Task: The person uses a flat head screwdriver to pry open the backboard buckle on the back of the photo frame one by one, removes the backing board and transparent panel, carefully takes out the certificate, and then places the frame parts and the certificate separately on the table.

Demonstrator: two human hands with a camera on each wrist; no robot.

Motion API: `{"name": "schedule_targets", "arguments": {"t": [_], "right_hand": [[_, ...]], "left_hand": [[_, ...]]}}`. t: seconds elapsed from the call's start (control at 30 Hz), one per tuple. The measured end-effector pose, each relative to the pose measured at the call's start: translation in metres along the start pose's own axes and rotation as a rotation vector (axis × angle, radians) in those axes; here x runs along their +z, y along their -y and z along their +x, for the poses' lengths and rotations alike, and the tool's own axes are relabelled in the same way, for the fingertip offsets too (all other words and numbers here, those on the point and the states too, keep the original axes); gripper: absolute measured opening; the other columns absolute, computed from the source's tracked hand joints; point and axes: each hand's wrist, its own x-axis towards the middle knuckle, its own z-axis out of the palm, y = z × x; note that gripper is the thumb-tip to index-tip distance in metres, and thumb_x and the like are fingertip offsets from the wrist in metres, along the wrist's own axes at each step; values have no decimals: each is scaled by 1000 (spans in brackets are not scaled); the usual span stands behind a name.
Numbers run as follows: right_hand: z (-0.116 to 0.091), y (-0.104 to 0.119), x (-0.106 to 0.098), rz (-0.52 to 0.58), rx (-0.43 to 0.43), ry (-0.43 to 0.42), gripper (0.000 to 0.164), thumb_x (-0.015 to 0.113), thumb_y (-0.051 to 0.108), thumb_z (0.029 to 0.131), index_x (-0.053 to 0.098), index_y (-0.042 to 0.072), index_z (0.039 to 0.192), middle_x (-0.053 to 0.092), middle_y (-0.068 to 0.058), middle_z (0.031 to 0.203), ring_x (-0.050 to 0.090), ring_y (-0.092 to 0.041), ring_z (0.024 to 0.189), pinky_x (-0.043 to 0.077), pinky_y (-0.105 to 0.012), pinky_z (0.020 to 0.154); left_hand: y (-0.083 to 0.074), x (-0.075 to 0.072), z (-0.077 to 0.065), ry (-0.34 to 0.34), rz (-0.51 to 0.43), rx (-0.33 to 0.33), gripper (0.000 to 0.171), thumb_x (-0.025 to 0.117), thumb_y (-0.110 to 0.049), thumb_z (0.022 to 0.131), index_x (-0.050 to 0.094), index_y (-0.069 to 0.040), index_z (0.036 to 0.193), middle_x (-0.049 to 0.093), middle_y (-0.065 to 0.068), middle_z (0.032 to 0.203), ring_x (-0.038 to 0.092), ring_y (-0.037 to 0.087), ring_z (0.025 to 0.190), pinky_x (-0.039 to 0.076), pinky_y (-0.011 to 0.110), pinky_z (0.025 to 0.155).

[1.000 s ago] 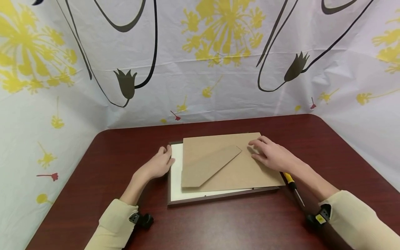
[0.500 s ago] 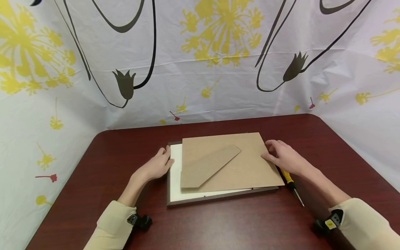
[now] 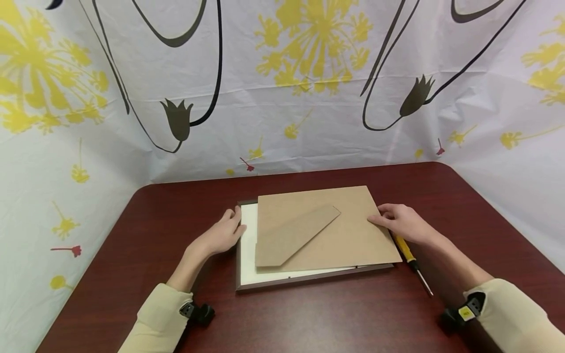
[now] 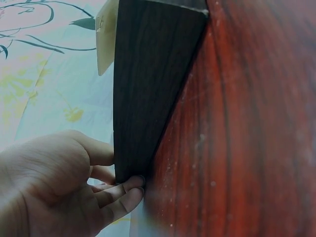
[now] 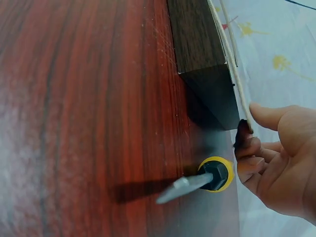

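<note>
A dark-edged picture frame [image 3: 318, 278] lies on the table, its pale inside showing along the left and front. Over it sits a brown backing board [image 3: 353, 240], shifted right and overhanging the frame on that side. A slanted stand flap [image 3: 295, 235] lies flat on the board. My left hand [image 3: 220, 233] grips the frame's left side, thumb at the upper edge and fingertips against the outer wall [image 4: 148, 74]. My right hand [image 3: 403, 223] pinches the board's right edge, thumb on top and fingers curled underneath. In the right wrist view the board [image 5: 237, 74] appears edge-on above the frame corner.
A screwdriver [image 3: 405, 248] with a yellow and black handle lies just right of the board, below my right hand, its shaft pointing toward the front. The dark red table [image 3: 331, 318] ends at a patterned white sheet [image 3: 282, 122] behind and at both sides.
My right hand has moved right, off the board's top to its right edge, and now pinches it. The screwdriver's tip has shifted slightly. The left hand, frame and board stay in place.
</note>
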Motion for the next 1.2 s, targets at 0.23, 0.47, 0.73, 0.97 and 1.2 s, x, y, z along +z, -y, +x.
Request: {"name": "schedule_targets", "arguments": {"t": [0.23,0.47,0.73,0.97,1.2], "right_hand": [[-4,0,-3,284,47,-1,48,65,36,100,49,-4,123,55,-2,69,46,-15,54,40,-28,50],[-3,6,-6,549,48,13,50,57,31,105,38,-5,134,56,1,63,40,-11,44,32,-30,40],[-5,10,-8,877,3,101,35,52,27,107,48,2,132,71,-2,82,61,-9,52,40,-25,41],[-12,3,-12,1080,-74,168,20,42,18,111,54,7,122,71,-2,83,61,-8,51,39,-21,40],[-25,-10,-24,1155,-128,106,24,38,13,111,57,11,126,74,-4,91,70,-12,65,46,-20,44]], "left_hand": [[1,1,1,0,7,9,62,39,-19,110,11,17,153,23,37,152,58,31,109,45,49,99],[2,0,1,2,4,11,63,39,-19,110,10,17,153,25,35,150,57,27,98,45,45,92],[3,0,0,6,3,1,63,38,-19,111,10,17,153,23,35,152,58,28,102,45,46,94],[2,1,0,0,-1,12,62,39,-19,110,11,18,153,25,36,151,56,29,105,45,46,96],[6,1,2,-2,-37,21,64,40,-20,110,12,17,153,22,37,154,47,38,129,40,51,106]]}}
